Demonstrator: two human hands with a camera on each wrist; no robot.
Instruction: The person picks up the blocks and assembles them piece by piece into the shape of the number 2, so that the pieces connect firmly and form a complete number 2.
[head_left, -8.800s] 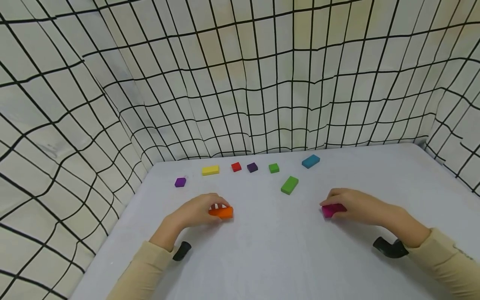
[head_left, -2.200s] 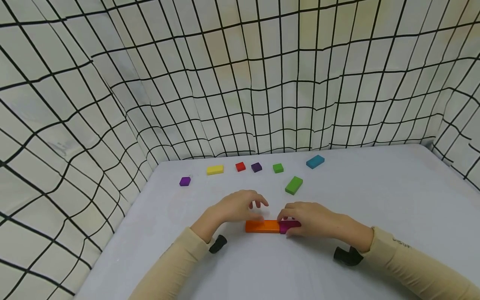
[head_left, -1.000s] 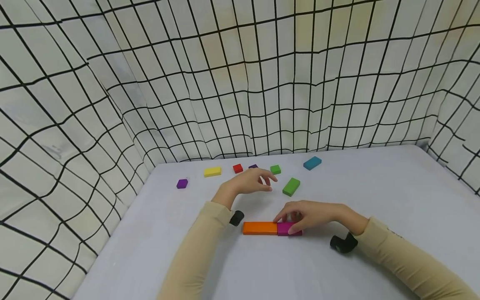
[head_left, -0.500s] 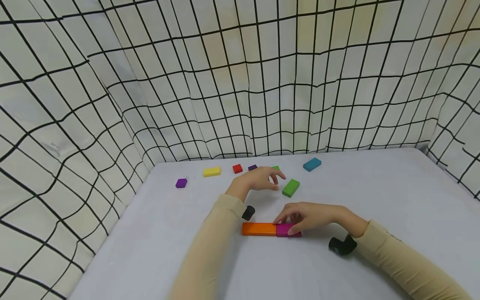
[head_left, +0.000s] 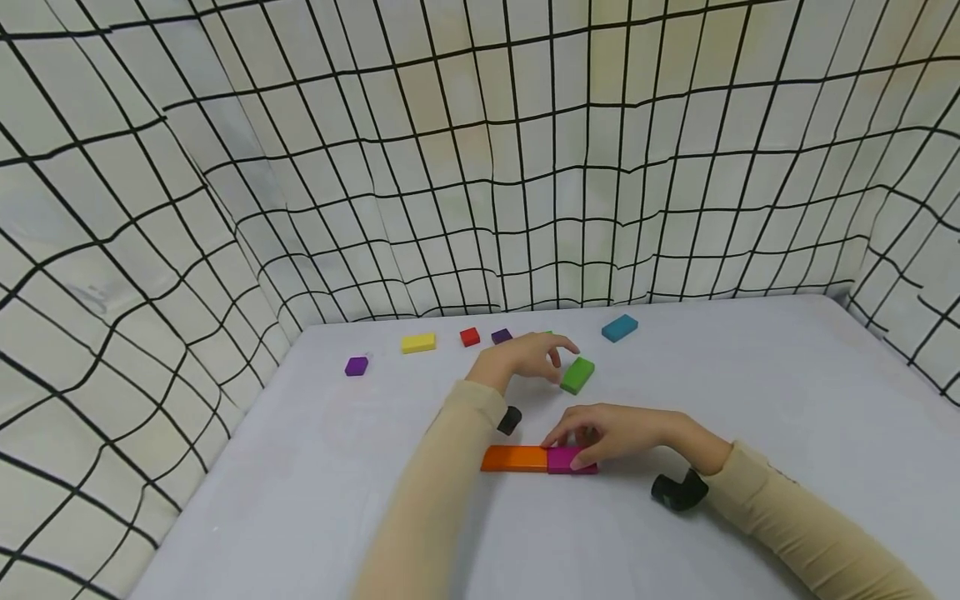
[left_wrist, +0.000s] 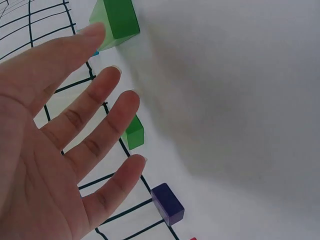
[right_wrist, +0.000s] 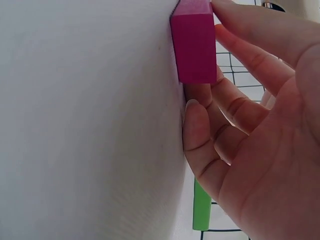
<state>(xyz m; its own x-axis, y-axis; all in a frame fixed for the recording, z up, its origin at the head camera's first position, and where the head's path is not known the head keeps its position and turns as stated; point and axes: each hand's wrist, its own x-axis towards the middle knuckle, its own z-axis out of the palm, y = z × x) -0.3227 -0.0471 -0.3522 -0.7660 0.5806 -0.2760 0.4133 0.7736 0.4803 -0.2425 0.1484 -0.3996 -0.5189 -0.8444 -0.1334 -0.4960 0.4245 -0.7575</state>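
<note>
In the head view, an orange block (head_left: 514,458) and a magenta block (head_left: 561,461) lie end to end on the white table. My right hand (head_left: 618,433) pinches the magenta block between thumb and fingers; the right wrist view shows the magenta block (right_wrist: 195,47) against the fingers. My left hand (head_left: 528,357) hovers just left of the larger green block (head_left: 577,376), fingers apart and holding nothing. In the left wrist view, the thumb of the left hand (left_wrist: 65,125) is beside the green block (left_wrist: 117,22). The small green block (left_wrist: 134,134) is mostly hidden behind the hand in the head view.
Along the back stand a yellow block (head_left: 418,343), a red block (head_left: 469,337), a dark purple block (head_left: 501,336) and a blue block (head_left: 619,327). A purple block (head_left: 356,366) lies at the left. Black netting (head_left: 555,221) over white cloth rises around the table.
The orange and magenta blocks have come together at the middle. My left hand has let go of the orange block and moved back and right to the larger green block. My right hand stays on the magenta block.
</note>
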